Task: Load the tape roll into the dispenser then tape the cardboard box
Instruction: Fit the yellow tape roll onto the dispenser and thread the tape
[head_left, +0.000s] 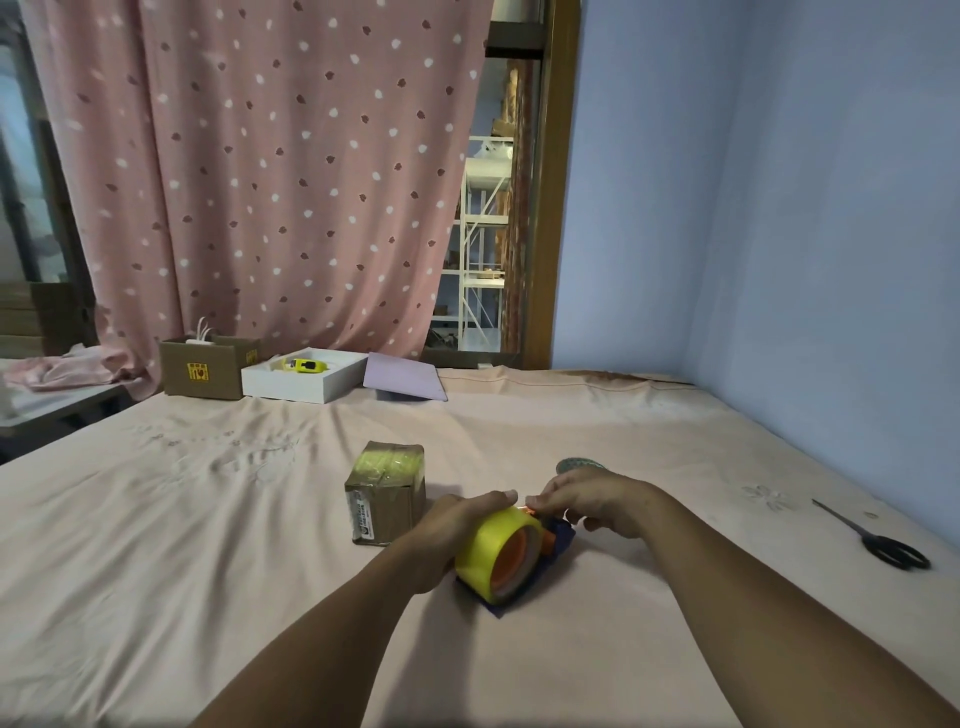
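Left hand (457, 525) curled in a grip; right hand (597, 501) pinching, fingertips together.

I saw a yellow tape roll (498, 551) with an orange core on a dark blue dispenser (558, 540) under my left hand (457, 525). Left of it stood a brown cardboard box (385, 493); beyond hung a pink curtain (260, 171) with white and maroon spots; black scissors (878, 538) lay far right.
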